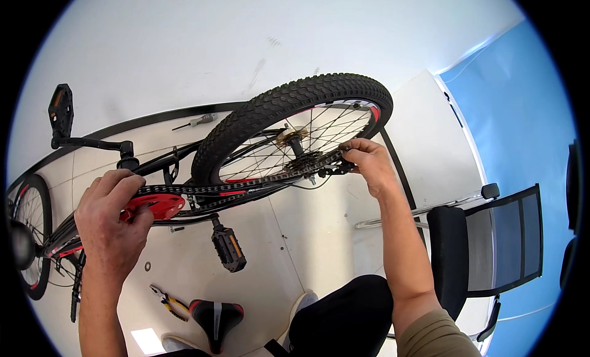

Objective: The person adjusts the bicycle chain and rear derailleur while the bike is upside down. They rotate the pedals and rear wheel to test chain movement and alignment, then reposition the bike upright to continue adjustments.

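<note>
A black and red bicycle with a knobby rear tyre (289, 86) stretches across the view. Its chain (246, 186) runs from the front chainring by the red disc (161, 206) to the rear sprockets (302, 163). My left hand (114, 219) is closed at the front end of the chain, fingers curled over the chainring's edge; its fingertips are partly hidden. With thumb and fingers pinched, my right hand (369, 163) holds the chain just beside the rear sprockets, above the derailleur (335, 171). One pedal (228, 246) hangs below the frame, and another pedal (61, 111) sticks up at far left.
A screwdriver (203, 120) lies by the wall behind the wheel. Pliers with yellow handles (170, 303), a black saddle (216, 323) and a small ring (147, 266) are on the tiled floor. The front wheel (34, 234) is at far left, a black mesh chair (448, 258) at right.
</note>
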Motion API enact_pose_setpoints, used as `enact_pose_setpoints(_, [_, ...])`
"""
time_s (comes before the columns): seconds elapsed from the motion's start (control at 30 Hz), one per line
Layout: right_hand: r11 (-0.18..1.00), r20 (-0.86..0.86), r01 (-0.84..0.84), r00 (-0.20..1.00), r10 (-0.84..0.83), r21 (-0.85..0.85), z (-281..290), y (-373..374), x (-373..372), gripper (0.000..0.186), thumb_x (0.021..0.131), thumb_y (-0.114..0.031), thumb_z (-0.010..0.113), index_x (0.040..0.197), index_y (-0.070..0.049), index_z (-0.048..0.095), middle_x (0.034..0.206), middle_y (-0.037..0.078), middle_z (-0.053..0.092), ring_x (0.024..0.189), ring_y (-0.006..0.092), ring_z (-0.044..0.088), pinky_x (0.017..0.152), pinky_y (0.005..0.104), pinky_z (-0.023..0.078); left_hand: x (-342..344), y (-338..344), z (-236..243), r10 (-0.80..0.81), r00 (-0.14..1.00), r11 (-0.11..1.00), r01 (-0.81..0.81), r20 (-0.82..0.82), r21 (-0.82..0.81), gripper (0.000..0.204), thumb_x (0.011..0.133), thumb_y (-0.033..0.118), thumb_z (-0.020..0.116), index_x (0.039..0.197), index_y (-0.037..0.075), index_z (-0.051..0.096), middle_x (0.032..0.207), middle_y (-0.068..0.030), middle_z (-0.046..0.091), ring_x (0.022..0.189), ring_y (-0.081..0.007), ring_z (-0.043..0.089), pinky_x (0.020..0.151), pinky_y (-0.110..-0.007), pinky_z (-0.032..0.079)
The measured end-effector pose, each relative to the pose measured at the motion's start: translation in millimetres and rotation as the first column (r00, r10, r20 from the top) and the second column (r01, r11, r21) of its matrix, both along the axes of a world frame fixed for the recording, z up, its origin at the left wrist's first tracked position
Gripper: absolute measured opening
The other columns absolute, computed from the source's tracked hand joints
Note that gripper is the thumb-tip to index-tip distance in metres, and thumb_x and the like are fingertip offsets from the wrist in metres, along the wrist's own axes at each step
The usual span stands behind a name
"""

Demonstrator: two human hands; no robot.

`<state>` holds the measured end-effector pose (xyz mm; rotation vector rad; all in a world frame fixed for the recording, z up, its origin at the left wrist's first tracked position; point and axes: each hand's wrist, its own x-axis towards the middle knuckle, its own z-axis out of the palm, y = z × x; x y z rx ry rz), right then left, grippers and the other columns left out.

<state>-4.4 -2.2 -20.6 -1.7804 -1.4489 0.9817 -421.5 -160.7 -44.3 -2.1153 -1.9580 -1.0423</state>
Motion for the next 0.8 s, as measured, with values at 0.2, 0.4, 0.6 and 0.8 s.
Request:
enact_pose_setpoints(0.2, [0.997,-0.026,0.052,0.998,-0.053,-0.051,-0.1,0.7,2.3,0.026,0.088,-0.007,0.064,0.111,-0.001,0.074,0.097,0.007,0.074,0.084,0.0148,0.069,0.077,0.0322,0.057,1.8,1.0,-2.3,0.031,0.999,0.999,-0.031,0.023,0.012,0.032,0.065,0.000,0.071,0.097,0.003,0.070,0.103,-0.0105,0.071,0.089,-0.0318,0.067,0.078,-0.042,0.055])
enact_pose_setpoints(0.4, [0.982,0.100,-0.144,0.986,0.133,0.118,-4.1,-4.3,4.4,0.029,0.087,-0.007,0.066,0.112,0.002,0.075,0.097,0.009,0.074,0.083,0.0131,0.066,0.076,0.0291,0.053,1.7,1.7,-2.6,0.024,0.999,0.999,-0.025,0.027,0.021,0.031,0.065,-0.001,0.070,0.096,0.003,0.070,0.103,-0.0109,0.071,0.089,-0.0322,0.067,0.078,-0.043,0.055])
enact_pose_setpoints(0.6, [0.962,0.235,-0.253,0.946,0.224,0.101,-10.1,-0.7,12.8,0.020,0.091,-0.006,0.070,0.109,0.003,0.075,0.096,0.009,0.075,0.080,0.0114,0.064,0.073,0.0272,0.051,2.9,1.8,-2.5,0.033,0.999,0.999,-0.033,0.016,0.015,0.031,0.065,-0.001,0.070,0.096,0.002,0.070,0.103,-0.0112,0.071,0.089,-0.0326,0.067,0.078,-0.043,0.055])
enact_pose_setpoints(0.8, [1.000,0.009,0.019,1.000,-0.020,0.020,-9.7,7.5,12.8,0.016,0.093,-0.003,0.066,0.105,0.003,0.074,0.093,0.008,0.074,0.077,0.0137,0.067,0.069,0.0287,0.054,2.4,0.5,-2.5,0.042,0.999,0.999,-0.042,0.017,-0.004,0.032,0.065,-0.001,0.070,0.097,0.003,0.070,0.103,-0.0112,0.071,0.090,-0.0327,0.067,0.078,-0.043,0.055])
